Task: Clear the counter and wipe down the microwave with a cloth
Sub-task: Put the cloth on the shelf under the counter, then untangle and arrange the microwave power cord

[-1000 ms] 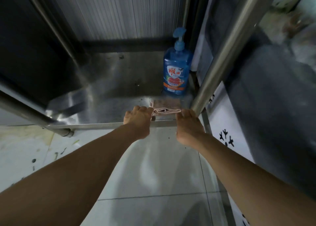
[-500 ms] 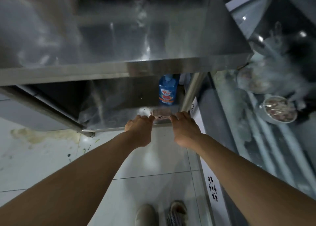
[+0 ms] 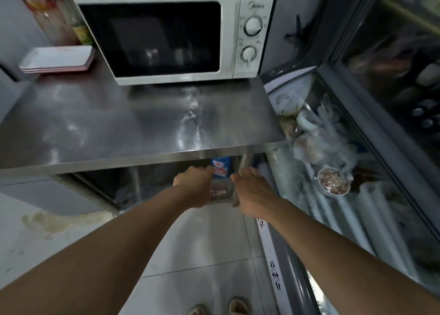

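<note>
1. The cloth [image 3: 217, 192], pinkish and folded, lies on the lower shelf [image 3: 133, 186] under the bench [image 3: 100, 124], between both hands.
2. The left hand [image 3: 194, 183] seems to grip the cloth's left end with curled fingers; the right hand [image 3: 250, 188] curls at its right end, though blur hides the contact.
3. A blue bottle [image 3: 221, 168] stands just behind the cloth.
4. The microwave [image 3: 173, 33] sits on the bench, door shut, with stacked trays [image 3: 57, 58] to its left.
</note>
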A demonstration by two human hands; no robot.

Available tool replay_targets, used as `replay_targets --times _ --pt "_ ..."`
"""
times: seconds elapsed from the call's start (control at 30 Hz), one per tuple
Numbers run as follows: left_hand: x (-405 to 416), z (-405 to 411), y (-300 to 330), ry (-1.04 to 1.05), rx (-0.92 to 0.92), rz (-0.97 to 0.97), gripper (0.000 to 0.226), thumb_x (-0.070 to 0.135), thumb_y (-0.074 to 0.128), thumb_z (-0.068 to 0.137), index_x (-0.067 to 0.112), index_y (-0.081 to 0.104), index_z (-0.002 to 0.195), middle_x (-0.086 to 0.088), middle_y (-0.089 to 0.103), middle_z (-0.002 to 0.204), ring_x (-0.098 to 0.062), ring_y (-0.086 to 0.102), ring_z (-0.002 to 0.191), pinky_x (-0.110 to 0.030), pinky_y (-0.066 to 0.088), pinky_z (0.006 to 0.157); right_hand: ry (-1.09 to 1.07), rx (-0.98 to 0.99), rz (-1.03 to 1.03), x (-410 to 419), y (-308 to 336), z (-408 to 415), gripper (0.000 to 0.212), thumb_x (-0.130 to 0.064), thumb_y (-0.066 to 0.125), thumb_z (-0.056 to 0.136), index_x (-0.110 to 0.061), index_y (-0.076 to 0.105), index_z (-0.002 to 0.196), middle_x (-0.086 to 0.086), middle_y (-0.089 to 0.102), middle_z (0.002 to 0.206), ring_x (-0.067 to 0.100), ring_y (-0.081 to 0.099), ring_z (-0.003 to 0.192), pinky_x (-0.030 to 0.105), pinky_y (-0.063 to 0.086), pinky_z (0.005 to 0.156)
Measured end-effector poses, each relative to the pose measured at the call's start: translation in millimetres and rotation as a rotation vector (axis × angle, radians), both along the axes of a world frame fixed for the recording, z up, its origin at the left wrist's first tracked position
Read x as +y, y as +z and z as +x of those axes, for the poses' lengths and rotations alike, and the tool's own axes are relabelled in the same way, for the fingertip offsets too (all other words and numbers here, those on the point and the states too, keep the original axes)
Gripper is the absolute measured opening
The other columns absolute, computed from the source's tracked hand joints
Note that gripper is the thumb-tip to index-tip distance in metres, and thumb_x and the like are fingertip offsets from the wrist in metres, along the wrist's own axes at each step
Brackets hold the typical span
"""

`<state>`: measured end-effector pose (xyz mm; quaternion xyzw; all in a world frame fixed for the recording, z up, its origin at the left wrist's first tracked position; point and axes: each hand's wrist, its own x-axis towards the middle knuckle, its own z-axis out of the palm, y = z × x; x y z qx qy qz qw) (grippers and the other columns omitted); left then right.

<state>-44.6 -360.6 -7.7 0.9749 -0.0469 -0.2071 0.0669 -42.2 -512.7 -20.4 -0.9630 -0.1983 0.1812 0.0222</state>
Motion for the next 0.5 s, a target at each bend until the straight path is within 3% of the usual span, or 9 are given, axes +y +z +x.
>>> replay_targets --times 0.2,0.3,0.5 --pt "0 3 69 -0.042 -0.080 0.028 0.050 0.022 0.061 0.083 0.020 0.041 0.128 -0.009 0.057 0.122 -0.028 0.053 0.113 -0.042 0.048 0.089 -0.041 -0.067 -0.014 -8 82 -1 0.071 -0.017 0.067 0.079 -0.011 0.032 0.141 0.012 0.037 0.141 0.028 0.031 0.131 0.039 0.034 0.109" --pt "2 5 103 -0.059 -0.127 0.059 0.055 0.022 0.060 0.085 0.021 0.036 0.135 -0.008 0.052 0.131 -0.028 0.048 0.121 -0.040 0.043 0.090 -0.049 -0.112 0.003 -15 120 -2 0.066 -0.013 0.066 0.078 -0.010 0.035 0.136 0.013 0.038 0.136 0.029 0.034 0.127 0.038 0.037 0.105" --pt "8 13 170 -0.061 -0.238 0.043 0.055 0.023 0.060 0.085 0.022 0.037 0.135 -0.008 0.052 0.132 -0.029 0.050 0.120 -0.043 0.048 0.093 -0.075 -0.198 0.001 -21 187 -1 0.071 -0.010 0.063 0.076 -0.011 0.030 0.139 0.014 0.034 0.139 0.031 0.031 0.129 0.039 0.035 0.106"
